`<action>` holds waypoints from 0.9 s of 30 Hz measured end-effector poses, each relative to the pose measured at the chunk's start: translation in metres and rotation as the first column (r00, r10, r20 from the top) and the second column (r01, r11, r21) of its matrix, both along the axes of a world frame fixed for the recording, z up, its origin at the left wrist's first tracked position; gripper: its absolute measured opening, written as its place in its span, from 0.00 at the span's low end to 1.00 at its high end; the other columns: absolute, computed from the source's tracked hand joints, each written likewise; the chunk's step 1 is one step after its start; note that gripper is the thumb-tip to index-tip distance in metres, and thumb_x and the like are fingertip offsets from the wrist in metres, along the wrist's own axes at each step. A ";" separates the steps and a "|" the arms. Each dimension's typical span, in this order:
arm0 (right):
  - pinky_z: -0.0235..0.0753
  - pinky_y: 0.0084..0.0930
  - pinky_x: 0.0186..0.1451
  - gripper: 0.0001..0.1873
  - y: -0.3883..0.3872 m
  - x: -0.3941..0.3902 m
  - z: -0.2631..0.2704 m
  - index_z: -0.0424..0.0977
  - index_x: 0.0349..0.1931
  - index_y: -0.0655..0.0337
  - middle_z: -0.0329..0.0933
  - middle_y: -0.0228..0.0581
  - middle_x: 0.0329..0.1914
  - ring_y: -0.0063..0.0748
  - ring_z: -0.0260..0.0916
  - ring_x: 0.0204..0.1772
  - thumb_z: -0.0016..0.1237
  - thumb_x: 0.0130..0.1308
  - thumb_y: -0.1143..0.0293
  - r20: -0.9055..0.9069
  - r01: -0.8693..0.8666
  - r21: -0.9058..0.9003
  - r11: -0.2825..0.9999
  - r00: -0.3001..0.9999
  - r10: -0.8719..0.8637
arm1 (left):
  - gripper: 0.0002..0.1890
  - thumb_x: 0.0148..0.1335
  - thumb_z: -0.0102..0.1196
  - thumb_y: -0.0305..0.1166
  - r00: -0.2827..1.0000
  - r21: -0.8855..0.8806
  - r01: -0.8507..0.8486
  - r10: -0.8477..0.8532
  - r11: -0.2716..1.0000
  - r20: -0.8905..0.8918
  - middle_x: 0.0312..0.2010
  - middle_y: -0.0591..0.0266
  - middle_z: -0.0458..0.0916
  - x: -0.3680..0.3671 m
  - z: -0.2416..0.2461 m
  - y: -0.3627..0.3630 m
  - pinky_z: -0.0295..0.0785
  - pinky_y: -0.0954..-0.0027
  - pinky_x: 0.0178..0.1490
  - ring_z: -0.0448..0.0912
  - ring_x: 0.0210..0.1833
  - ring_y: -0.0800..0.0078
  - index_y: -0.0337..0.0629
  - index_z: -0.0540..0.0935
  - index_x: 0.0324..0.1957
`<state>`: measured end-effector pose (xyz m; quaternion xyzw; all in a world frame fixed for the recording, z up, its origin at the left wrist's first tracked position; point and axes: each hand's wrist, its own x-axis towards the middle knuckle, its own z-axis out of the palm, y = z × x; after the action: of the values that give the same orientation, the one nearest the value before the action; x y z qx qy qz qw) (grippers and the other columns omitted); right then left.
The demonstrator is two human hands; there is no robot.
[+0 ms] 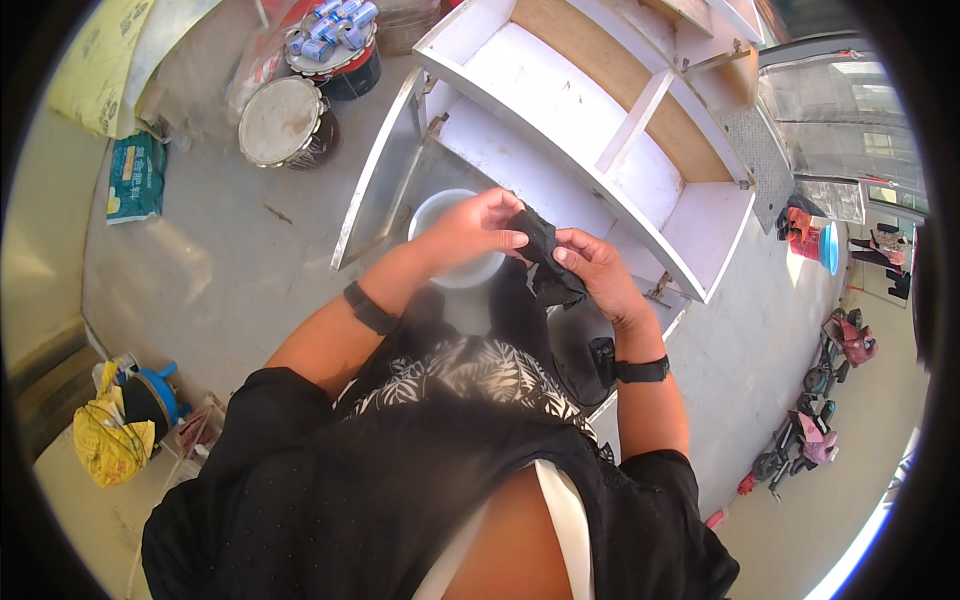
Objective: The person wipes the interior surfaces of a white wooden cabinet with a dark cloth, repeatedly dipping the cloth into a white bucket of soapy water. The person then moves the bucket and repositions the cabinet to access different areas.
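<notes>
A crumpled black cloth (541,238) is stretched between my two hands. My left hand (480,225) pinches its upper left end between thumb and fingers. At the cloth's right side, my right hand (594,268) grips it with thumb and forefinger. The cloth's lower end hangs in loose folds above my dark-clad leg. Below and behind my left hand stands a white basin (450,206) on the floor, partly hidden by that hand and forearm; its contents cannot be made out.
Just ahead lies a white cabinet (585,142) with bare compartments and an open door (379,176). Lidded buckets (281,124), one topped by several blue cans (330,31), stand front left. A green bag (136,178) lies left. Scooters (817,375) stand along the right.
</notes>
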<state>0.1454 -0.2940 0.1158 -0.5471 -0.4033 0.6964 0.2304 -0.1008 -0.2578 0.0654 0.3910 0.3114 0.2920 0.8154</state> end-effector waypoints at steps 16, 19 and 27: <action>0.65 0.20 0.32 0.08 -0.007 0.011 -0.006 0.74 0.34 0.63 0.69 0.23 0.24 0.15 0.61 0.30 0.56 0.69 0.69 0.293 -0.284 0.386 0.878 0.940 0.176 | 0.16 0.67 0.61 0.31 0.929 0.015 -0.068 0.069 0.998 -0.364 0.44 0.62 0.81 0.004 0.025 -0.050 0.76 0.75 0.40 0.78 0.42 0.80 0.41 0.72 0.53; 0.67 0.19 0.34 0.06 -0.019 0.033 -0.014 0.73 0.36 0.61 0.70 0.23 0.28 0.14 0.63 0.32 0.56 0.69 0.71 0.270 -0.277 0.334 0.901 0.944 0.190 | 0.12 0.66 0.61 0.30 0.903 0.123 -0.016 0.067 0.992 -0.424 0.46 0.63 0.79 0.023 0.016 -0.059 0.73 0.72 0.49 0.75 0.46 0.80 0.42 0.70 0.45; 0.68 0.15 0.41 0.08 -0.046 0.065 -0.038 0.68 0.35 0.58 0.68 0.20 0.34 0.12 0.63 0.38 0.55 0.67 0.76 -0.066 -0.221 0.176 0.959 0.969 0.236 | 0.14 0.64 0.61 0.31 0.775 0.284 -0.035 0.205 0.958 -0.598 0.39 0.69 0.73 0.066 0.020 -0.089 0.70 0.76 0.46 0.70 0.43 0.82 0.44 0.68 0.42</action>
<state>0.2105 -0.3398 0.0775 -0.4447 -0.5106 0.7050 0.2108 -0.0346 -0.3469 0.0851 0.5463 0.5465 0.2365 0.5890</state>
